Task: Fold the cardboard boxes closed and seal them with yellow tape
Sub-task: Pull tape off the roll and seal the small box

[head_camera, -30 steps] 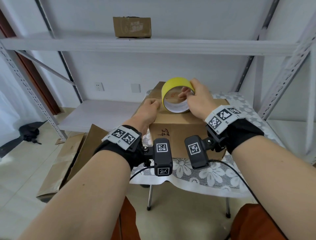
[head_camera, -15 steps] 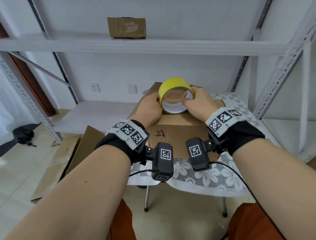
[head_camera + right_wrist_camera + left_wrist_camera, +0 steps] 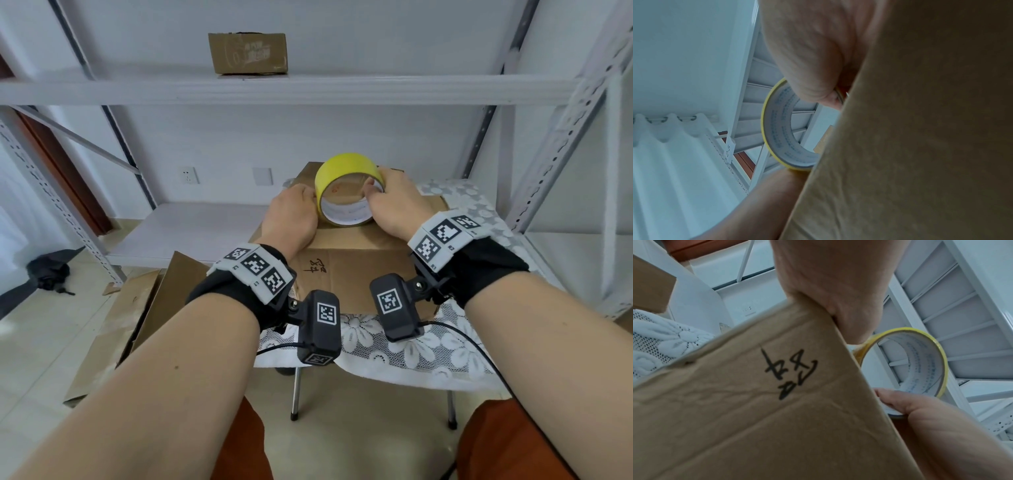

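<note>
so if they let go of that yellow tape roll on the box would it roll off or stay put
The yellow tape roll stands on its curved edge atop the cardboard box, so it would probably roll if released. The right hand grips it, thumb in the core; the left hand touches its side. The hollow core suggests it is light and easily nudged.

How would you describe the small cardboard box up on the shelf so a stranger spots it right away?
Start at the white metal shelving rack against the back wall. On its upper shelf, left of centre, sits a small brown cardboard box with faint printing on its front. Unlike the larger cardboard box on the lace-covered table, it stands alone, untouched by either hand.
</note>
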A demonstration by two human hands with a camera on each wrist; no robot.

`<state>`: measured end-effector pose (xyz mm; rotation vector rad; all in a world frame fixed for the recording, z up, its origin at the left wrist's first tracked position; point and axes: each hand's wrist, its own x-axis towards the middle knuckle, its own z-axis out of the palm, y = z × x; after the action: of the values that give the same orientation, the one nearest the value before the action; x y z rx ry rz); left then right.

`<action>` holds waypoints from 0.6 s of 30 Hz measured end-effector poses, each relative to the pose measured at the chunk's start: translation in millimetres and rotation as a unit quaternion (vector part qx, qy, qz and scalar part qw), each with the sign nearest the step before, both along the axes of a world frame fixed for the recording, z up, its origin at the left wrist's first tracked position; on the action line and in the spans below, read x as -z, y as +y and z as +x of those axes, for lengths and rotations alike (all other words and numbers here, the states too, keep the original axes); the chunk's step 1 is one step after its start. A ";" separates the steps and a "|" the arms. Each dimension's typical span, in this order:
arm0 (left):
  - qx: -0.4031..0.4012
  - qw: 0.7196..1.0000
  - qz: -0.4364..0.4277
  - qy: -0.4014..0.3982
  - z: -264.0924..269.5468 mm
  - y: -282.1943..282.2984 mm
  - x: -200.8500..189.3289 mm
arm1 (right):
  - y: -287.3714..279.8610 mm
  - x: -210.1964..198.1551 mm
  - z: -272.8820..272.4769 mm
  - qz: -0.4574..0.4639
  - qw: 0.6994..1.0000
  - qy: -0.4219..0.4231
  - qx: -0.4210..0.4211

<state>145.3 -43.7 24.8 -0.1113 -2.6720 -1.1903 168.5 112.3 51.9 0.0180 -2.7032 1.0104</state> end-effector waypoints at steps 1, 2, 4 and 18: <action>-0.001 1.000 0.000 0.001 0.0 -0.1 0.1 | 0.0 -0.2 -0.3 -0.005 1.000 0.001 -0.009; -0.002 1.000 -0.001 0.001 0.3 0.0 -0.1 | 0.0 -0.3 -0.1 -0.009 1.000 0.002 -0.020; -0.003 1.000 -0.002 -0.002 1.3 0.9 -0.2 | 1.9 -0.3 -0.6 -0.030 0.999 0.003 -0.039; -0.012 1.000 0.002 -0.020 8.9 9.0 -8.4 | 23.6 -0.2 13.0 0.141 0.978 -0.086 0.127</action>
<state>154.2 -34.7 33.2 -0.0550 -2.6985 -1.2020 181.5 135.9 52.1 -0.3702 -2.8853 0.5752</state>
